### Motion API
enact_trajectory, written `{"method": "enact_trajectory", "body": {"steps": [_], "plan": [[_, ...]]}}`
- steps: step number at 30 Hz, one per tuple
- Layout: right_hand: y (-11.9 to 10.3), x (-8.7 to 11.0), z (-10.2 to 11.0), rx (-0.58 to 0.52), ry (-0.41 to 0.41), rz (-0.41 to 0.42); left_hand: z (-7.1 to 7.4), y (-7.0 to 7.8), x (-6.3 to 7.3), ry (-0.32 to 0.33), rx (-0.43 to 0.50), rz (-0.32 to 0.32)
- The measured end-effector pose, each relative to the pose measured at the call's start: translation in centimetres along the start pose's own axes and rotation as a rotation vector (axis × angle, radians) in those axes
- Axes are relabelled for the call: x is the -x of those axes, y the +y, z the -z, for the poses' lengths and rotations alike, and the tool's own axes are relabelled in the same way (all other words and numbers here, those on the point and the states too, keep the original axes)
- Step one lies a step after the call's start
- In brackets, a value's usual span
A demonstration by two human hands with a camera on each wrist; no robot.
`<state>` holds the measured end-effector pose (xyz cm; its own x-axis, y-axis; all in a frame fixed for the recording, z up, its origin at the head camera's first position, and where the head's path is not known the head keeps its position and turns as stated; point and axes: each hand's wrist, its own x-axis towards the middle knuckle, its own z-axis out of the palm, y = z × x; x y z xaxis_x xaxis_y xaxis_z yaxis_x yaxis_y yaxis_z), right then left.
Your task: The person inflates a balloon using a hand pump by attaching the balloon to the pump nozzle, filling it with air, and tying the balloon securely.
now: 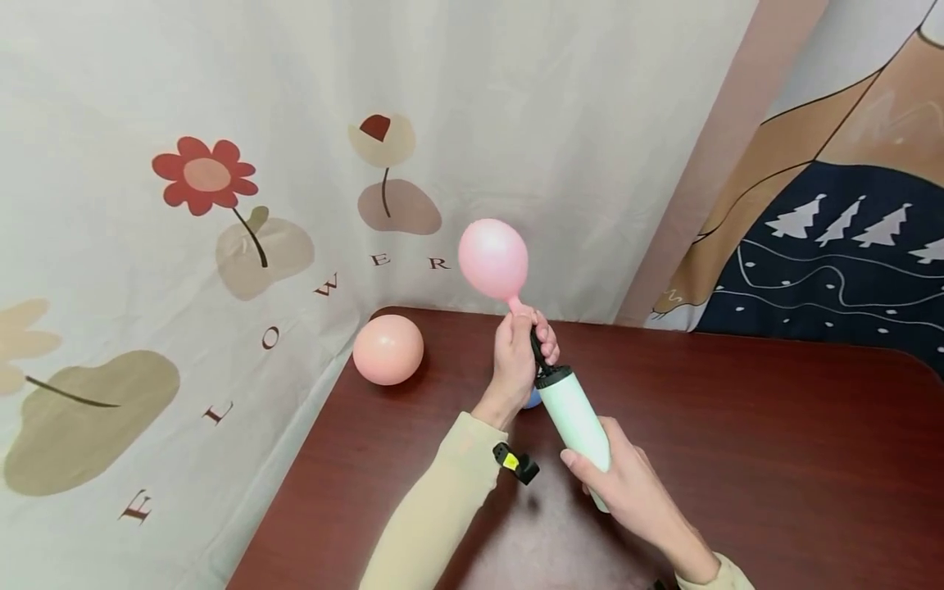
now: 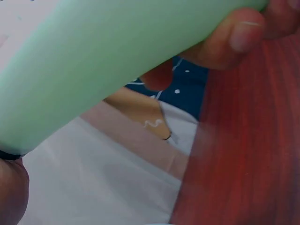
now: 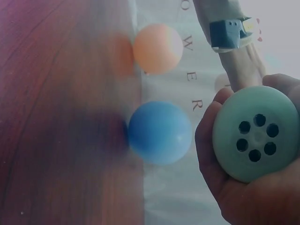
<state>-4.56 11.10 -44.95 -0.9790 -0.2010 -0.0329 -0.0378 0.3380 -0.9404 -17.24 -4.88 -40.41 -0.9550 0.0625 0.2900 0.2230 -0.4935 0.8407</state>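
Observation:
A partly inflated pink balloon (image 1: 492,258) points up and away from a mint-green hand balloon pump (image 1: 578,418) with a black end. My left hand (image 1: 519,352) grips the balloon's neck at the pump's black front end; its fingers hide the join. Around the lower part of the pump's body, the right hand (image 1: 627,483) is wrapped, thumb on top. In the right wrist view, the pump's round base (image 3: 257,133) with several holes faces the camera, ringed by the right hand's fingers. The pump is tilted and held above the table.
A peach balloon (image 1: 388,350) rests on the dark red wooden table (image 1: 737,442) near its back left corner. Mostly hidden behind the left wrist is a blue balloon (image 3: 160,132), also on the table. Printed curtains (image 1: 575,164) hang along the table's left and back edges.

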Motion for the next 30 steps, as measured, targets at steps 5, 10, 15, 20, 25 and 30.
{"method": "enact_trajectory", "body": {"steps": [5,10,15,20,25,30], "plan": [[-0.1,0.6,0.0,0.003,-0.011,-0.033,0.5,0.9,-0.6,0.060,0.032,-0.026],[0.8,2.1,0.8,0.057,-0.037,-0.109,1.5,1.9,-1.7,0.120,0.082,-0.056],[2.2,3.9,1.6,0.197,-0.049,-0.117,2.8,2.7,-2.6,0.177,0.114,-0.075],[3.4,4.9,1.6,0.224,-0.056,-0.095,3.2,3.0,-2.5,0.183,0.122,-0.077],[3.2,4.2,0.7,0.195,-0.040,-0.087,2.3,1.9,-1.7,0.145,0.105,-0.039],[2.1,2.8,0.1,0.084,-0.004,-0.054,1.2,-0.7,-0.5,0.064,0.047,-0.006]]}}
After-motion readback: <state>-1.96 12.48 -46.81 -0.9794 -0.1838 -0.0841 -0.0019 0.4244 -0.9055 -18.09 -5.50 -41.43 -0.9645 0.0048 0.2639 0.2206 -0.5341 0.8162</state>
